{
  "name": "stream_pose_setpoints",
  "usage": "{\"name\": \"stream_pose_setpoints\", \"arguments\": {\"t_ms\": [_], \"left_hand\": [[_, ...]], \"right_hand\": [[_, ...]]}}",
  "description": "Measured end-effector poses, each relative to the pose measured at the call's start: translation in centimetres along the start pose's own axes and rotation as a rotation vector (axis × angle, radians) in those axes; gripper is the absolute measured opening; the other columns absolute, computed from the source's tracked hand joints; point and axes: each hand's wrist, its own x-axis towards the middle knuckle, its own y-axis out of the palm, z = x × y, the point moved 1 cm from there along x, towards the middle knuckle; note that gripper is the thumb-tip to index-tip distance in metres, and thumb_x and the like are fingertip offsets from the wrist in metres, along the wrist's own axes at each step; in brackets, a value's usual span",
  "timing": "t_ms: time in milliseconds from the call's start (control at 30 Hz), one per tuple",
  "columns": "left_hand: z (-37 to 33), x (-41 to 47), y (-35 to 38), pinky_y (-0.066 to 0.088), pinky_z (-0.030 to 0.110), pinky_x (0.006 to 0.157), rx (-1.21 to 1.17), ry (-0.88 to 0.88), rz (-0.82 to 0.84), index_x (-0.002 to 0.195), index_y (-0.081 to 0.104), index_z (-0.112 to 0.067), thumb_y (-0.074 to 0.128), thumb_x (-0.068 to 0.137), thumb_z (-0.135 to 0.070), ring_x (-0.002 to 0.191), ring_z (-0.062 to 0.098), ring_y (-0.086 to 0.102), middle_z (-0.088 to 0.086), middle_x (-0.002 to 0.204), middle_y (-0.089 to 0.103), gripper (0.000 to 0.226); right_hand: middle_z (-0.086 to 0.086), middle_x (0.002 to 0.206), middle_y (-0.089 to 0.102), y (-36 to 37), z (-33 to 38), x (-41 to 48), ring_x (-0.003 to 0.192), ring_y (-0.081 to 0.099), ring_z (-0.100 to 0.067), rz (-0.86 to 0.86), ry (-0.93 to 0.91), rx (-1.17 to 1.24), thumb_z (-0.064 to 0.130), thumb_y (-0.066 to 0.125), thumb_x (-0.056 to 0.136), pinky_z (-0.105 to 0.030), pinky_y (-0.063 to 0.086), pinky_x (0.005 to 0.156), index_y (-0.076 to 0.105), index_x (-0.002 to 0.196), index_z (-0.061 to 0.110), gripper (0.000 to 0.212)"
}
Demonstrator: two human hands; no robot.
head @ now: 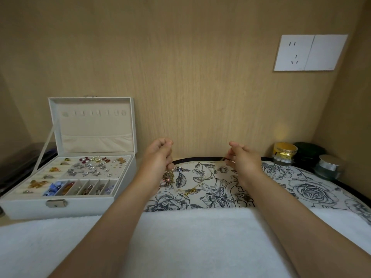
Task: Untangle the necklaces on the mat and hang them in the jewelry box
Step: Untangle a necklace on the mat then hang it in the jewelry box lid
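While necklaces (pixel 169 177) trail on mat (pixel 313 189), hands (pixel 158 155) (pixel 244 157) prob. pinch their chains.

There is one pale grey jewelry box with its lid up (pixel 60 209), one flower-print cloth mat (pixel 313 189) and one white fluffy towel (pixel 190 237). Three little heaps of chain lie on the mat: one bronze (pixel 168 177), one thin gold (pixel 190 190), one silver (pixel 242 196). There are two bare hands (pixel 158 153) (pixel 243 157), three round jars (pixel 285 152) (pixel 308 152) (pixel 329 166) and one white wall socket plate (pixel 310 52).
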Motion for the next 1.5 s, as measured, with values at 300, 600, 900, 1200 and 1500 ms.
{"name": "stream_pose_setpoints", "arguments": {"t_ms": [300, 600, 900, 1200, 1500], "left_hand": [[-0.3, -2.0, -0.7, 0.038, 0.022, 0.051, 0.735, -0.053, 0.365, 0.096, 0.069, -0.027, 0.059, 0.096, -0.029, 0.047, 0.002, 0.045, -0.016, 0.054, 0.051, 0.01], [-0.6, -2.2, -2.2, 0.048, 0.024, 0.082, 1.426, 0.06, 0.41, 0.114, 0.07, -0.04, 0.071, 0.084, -0.033, 0.093, 0.008, 0.059, -0.012, 0.109, 0.067, 0.03], [1.4, -2.5, -0.2, 0.039, 0.022, 0.063, 1.47, 0.315, 0.349, 0.094, 0.077, -0.032, 0.066, 0.086, -0.034, 0.085, 0.007, 0.063, -0.013, 0.092, 0.07, 0.013], [3.2, -1.7, -0.3, 0.044, 0.029, 0.065, 1.542, 0.324, 0.369, 0.087, 0.068, -0.016, 0.048, 0.091, -0.009, 0.083, 0.018, 0.06, 0.001, 0.095, 0.065, 0.021], [3.9, -1.0, -0.9, 0.038, 0.028, 0.062, 1.318, 0.184, 0.403, 0.081, 0.063, -0.001, 0.051, 0.09, 0.002, 0.072, 0.016, 0.051, 0.0, 0.079, 0.055, 0.015]], "right_hand": [[0.013, 0.084, 0.07, 0.5, -1.3, -1.2, 0.085, 0.065, -0.013, 0.384, -0.515, -1.213, 0.025, 0.054, 0.096, -0.033, 0.053, 0.085, 0.073, 0.098, 0.032, 0.021], [0.011, 0.101, 0.068, 2.2, -0.9, -3.3, 0.1, 0.058, -0.013, 0.672, -0.846, -1.355, 0.031, 0.064, 0.09, -0.036, 0.043, 0.094, 0.078, 0.096, 0.032, 0.015], [0.006, 0.091, 0.065, 2.9, -1.1, -3.7, 0.086, 0.06, -0.018, 0.743, -0.957, -1.577, 0.024, 0.05, 0.092, -0.035, 0.04, 0.087, 0.069, 0.088, 0.023, 0.02], [0.012, 0.081, 0.063, 2.2, -1.9, -3.4, 0.073, 0.057, -0.004, 0.602, -0.482, -0.974, 0.022, 0.051, 0.099, -0.02, 0.045, 0.068, 0.061, 0.095, 0.017, 0.012], [-0.004, 0.081, 0.067, 1.7, -1.1, -2.8, 0.065, 0.06, -0.013, 0.489, -0.279, -0.68, 0.023, 0.044, 0.104, -0.026, 0.049, 0.052, 0.058, 0.095, 0.013, 0.019]]}}
